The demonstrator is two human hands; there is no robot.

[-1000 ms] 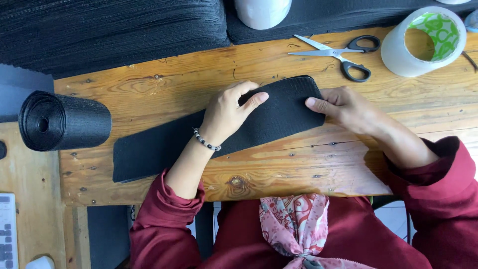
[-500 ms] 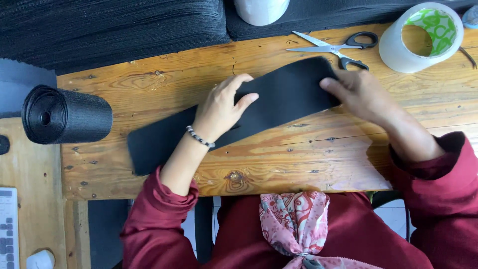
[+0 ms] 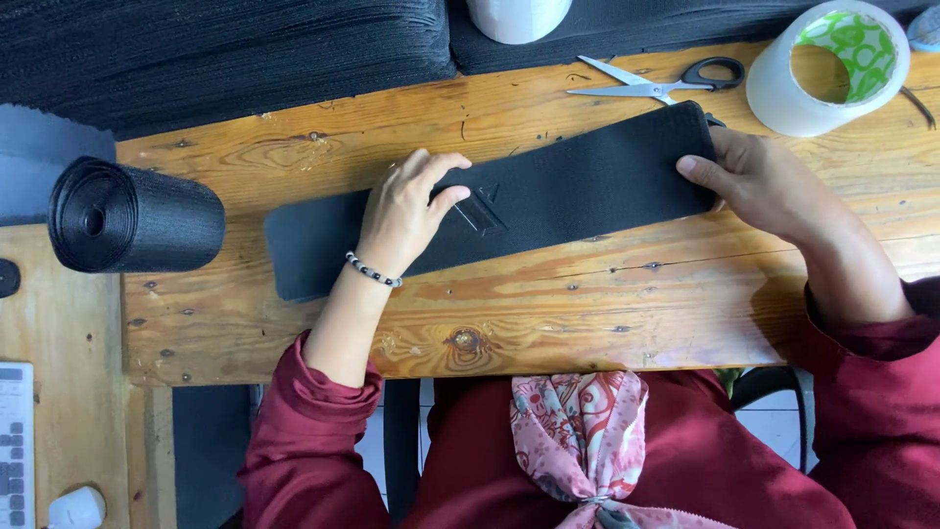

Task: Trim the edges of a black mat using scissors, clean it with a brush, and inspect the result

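Single head-worn view, looking straight down, close over wooden table (image 3: 607,304)

Knotty wooden bench (image 3: 607,313), long black strip (image 3: 578,186) lying flat across it, scissors (image 3: 666,83) behind the strip, tape roll (image 3: 832,69) at far right, black mesh roll (image 3: 137,216) at left edge, stacked black mesh (image 3: 225,49) along the back

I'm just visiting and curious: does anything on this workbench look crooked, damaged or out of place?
Nothing looks damaged or spilled. The black strip lies slanted across the wooden table, under the left hand and right hand. The scissors lie open beside the tape roll.
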